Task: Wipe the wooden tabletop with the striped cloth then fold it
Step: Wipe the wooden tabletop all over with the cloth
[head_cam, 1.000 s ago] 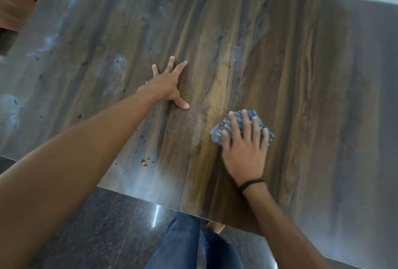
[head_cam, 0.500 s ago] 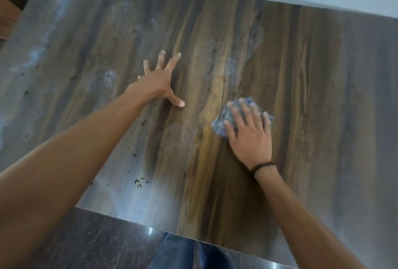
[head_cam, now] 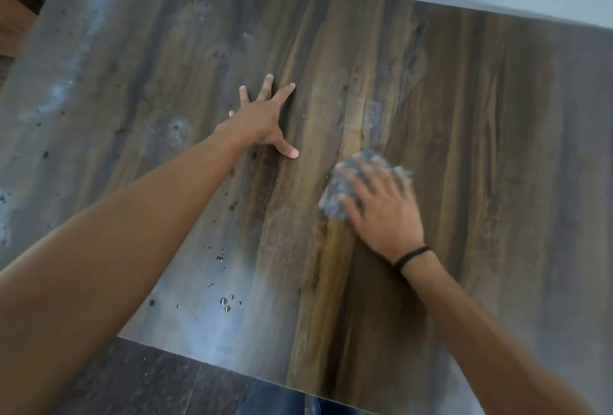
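Pressing bunched striped cloth (head_cam: 333, 202) under flat right hand (head_cam: 381, 212), left hand (head_cam: 262, 122) splayed on tabletop (head_cam: 497, 149)

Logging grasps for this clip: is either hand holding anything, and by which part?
The right hand presses flat on top of the bunched striped cloth, pinning it to the tabletop. The left hand rests on bare wood, holding nothing.

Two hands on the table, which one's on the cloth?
The right hand, the one with the black wristband, presses on the striped cloth. The left hand lies spread on the bare wooden tabletop, apart from the cloth.
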